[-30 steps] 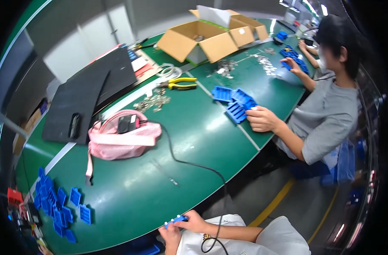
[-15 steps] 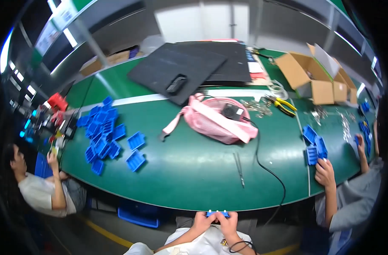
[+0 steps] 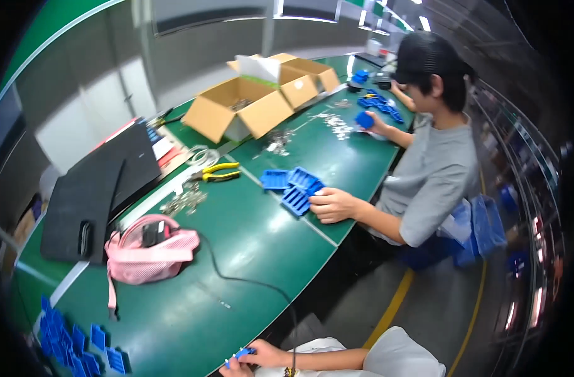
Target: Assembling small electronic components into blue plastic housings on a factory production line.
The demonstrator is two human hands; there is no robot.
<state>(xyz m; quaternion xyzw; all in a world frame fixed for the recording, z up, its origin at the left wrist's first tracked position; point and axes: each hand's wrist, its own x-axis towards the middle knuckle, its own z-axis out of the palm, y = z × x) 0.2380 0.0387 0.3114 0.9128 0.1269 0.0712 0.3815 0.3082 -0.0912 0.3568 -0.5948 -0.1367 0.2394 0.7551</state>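
My right hand and my left hand meet at the lower edge, in front of the table's near edge. Between them they grip a small blue plastic tray with white bits along its rim; fingers cover much of it. The left hand is partly cut off by the picture's edge. A black cable runs from the pink mesh pouch down past my right wrist. Tweezers, blurred, lie on the green table beyond my hands.
At left is a pile of blue trays. A co-worker's hand touches blue trays; the other holds a blue piece. Yellow-handled pliers, metal parts, open cardboard boxes and black boards occupy the far side.
My view has swung to the right, so the table and my hands appear turned and shifted left. Both hands still hold the blue tray. The co-worker's hand remains at the blue trays.
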